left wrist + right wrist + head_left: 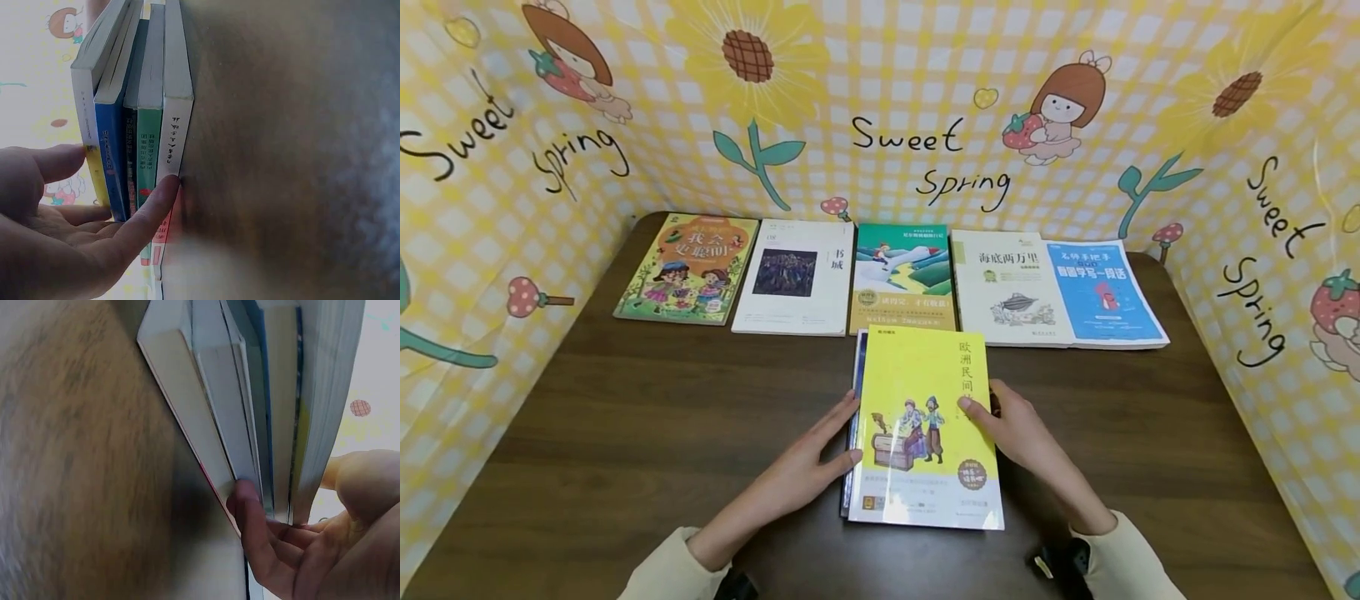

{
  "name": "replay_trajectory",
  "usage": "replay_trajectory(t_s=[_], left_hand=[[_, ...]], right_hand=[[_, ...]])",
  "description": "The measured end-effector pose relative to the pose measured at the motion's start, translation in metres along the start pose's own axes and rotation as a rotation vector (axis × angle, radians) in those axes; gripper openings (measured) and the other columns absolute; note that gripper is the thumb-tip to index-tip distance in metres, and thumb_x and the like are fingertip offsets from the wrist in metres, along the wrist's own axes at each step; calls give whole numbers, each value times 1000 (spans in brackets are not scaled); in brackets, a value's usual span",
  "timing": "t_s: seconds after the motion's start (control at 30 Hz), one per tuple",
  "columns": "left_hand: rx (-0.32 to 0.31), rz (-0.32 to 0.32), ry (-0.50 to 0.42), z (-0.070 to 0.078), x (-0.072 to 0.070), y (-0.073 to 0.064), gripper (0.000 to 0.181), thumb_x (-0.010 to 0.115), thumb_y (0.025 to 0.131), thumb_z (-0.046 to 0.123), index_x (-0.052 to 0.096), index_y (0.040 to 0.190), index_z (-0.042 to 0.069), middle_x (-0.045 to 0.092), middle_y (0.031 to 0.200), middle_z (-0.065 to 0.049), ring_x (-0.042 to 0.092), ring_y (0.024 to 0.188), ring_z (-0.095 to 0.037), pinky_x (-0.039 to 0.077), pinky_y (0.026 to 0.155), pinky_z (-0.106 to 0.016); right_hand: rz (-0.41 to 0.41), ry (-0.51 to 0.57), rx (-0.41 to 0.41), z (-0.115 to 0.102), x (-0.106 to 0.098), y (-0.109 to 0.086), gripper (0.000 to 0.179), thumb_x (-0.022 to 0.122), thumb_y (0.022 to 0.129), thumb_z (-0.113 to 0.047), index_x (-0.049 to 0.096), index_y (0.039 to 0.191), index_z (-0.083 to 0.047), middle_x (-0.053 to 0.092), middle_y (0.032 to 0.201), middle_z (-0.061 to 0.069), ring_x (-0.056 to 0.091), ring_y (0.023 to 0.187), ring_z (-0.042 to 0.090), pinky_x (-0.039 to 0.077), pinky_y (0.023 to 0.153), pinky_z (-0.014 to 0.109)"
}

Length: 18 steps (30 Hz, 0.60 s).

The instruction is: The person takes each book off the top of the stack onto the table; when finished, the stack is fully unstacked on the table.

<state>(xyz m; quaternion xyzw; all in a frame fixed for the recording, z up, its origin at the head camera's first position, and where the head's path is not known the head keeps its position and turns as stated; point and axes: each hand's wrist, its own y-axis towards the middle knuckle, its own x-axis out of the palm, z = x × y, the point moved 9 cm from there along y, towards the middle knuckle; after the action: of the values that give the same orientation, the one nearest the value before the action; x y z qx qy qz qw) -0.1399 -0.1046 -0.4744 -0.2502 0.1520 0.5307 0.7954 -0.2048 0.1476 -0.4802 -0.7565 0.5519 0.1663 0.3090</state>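
A stack of several books stands in front of me, topped by a yellow book with two cartoon figures and a chest on its cover. My left hand lies along the spine side, its fingers extended against the spines. In the left wrist view, a fingertip touches the white spine of the bottom book, below green, dark and blue spines. On the page side, my right hand grips the stack. Its thumb rests on the yellow cover, while its fingers curl at the page edges in the right wrist view.
Along the table's back edge lie an orange-and-green children's book, a white book, a green landscape-cover book, a cream book and a blue book. The stack's far end overlaps the landscape-cover book in the head view. Patterned cloth encloses the table.
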Motion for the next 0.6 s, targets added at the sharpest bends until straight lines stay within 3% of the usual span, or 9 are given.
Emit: replay_trajectory(t_s=[0.23,0.43,0.6], left_hand=[[24,-15,1,1,3,-2,69,60,96,29,23,154,24,16,160,-3,17,144,-30,24,110,-57],[56,-4,10,4,3,-2,72,63,95,19,23,155,21,14,160,-5,18,144,-30,24,111,-55],[61,-3,16,4,2,-2,72,63,94,18,23,155,20,14,160,-5,18,144,-29,24,111,-54]], right_hand=[[1,51,-24,4,-11,-4,54,61,95,-37,47,129,2,64,87,10,62,68,17,49,62,30],[-107,269,14,15,-14,-12,60,64,94,-21,36,142,1,60,115,18,65,89,23,55,74,35],[-157,438,26,21,-16,-20,72,63,93,-12,22,151,-3,52,133,24,69,91,29,57,71,41]])
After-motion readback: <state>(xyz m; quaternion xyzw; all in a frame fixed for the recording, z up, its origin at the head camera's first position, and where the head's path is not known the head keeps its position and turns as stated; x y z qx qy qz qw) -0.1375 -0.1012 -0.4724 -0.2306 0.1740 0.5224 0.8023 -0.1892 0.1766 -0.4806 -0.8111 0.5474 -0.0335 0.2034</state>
